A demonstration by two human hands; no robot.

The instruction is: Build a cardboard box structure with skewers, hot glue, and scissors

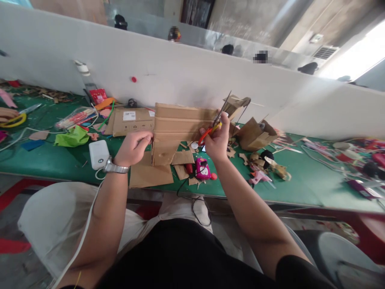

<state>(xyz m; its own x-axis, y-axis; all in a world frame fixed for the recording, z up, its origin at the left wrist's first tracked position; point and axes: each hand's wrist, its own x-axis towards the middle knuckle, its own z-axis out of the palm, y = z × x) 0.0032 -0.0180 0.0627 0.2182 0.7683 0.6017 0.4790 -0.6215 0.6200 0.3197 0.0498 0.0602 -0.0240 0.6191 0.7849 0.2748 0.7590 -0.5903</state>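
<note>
A folded piece of brown cardboard [180, 122] is held up above the green table, with crease lines across it. My left hand [132, 146], closed, grips its left edge, and a metal watch is on that wrist. In my right hand [218, 142] is a pair of scissors [217, 125] with red and yellow handles, blades pointing up. The same hand is at the cardboard's right side; whether its fingers also pinch the board I cannot tell. Below the raised piece lie a flat cardboard sheet [147, 176] and smaller cardboard scraps [183, 157].
On the green table [222, 192] are a white power bank [99, 154] with a cable, a pink case [203, 168], a pink glue gun [259, 176], and an open cardboard box [257, 134]. Craft scraps lie at both sides. A white partition [114, 60] rises behind; people sit beyond it.
</note>
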